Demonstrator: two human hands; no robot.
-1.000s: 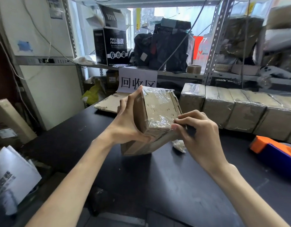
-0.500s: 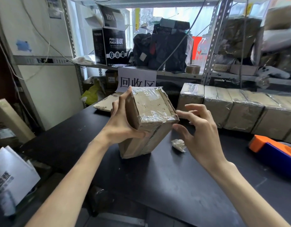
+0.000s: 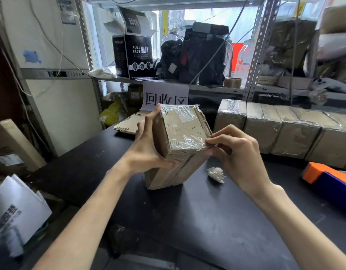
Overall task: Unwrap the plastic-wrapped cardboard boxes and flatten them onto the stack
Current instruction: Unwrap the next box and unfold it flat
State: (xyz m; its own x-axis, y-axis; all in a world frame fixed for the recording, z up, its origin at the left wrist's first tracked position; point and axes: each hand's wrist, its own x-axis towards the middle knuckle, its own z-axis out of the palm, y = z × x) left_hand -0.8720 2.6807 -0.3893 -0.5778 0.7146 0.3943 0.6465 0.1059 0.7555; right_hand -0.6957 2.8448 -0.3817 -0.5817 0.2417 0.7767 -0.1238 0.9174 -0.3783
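Box: The wrapped box [image 3: 180,137] sits between both hands over the middle of the dark surface [image 3: 207,221], its lower end seemingly resting there.
Axis: It stands on end and tilted, its long axis rising from the surface and its upper face turned toward the person.
Left hand: The left hand [image 3: 146,152] grips the box's left side, fingers up the far face and thumb across the near face.
Right hand: The right hand [image 3: 236,152] appears to pinch the plastic film [image 3: 185,115] at the upper face's near right corner.
Key relation: That corner is at the right fingertips [image 3: 210,141], so the right hand likely peels while the left steadies.
Stack: Flattened cardboard [image 3: 127,125] lies at the far left corner, beyond the left hand.
Nearby: More wrapped boxes [image 3: 285,129] line the far right edge.
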